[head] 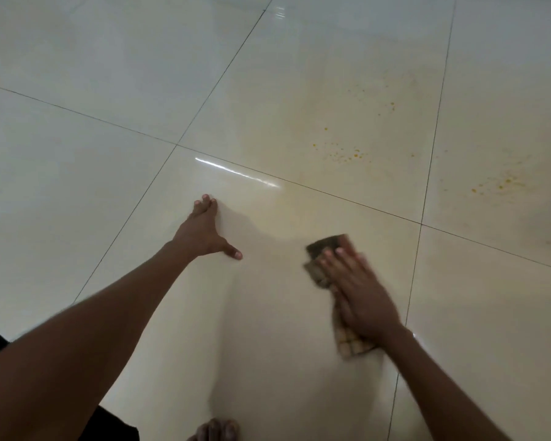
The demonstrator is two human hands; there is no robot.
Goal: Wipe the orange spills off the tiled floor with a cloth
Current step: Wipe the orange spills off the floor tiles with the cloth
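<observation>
Your right hand [360, 291] presses the cloth [326, 268] flat on the floor [109, 154]; your left hand [204, 232], splayed and empty, braces left of it. Orange spills [347, 154] lie beyond the cloth.

Under our right hand [360, 291] we see a cloth [328, 275] checked in tan and dark brown. Beyond it, glossy cream floor tiles [93, 202] with thin dark grout lines carry small orange specks [347, 154] and a pale yellowish smear [287, 214].
</observation>
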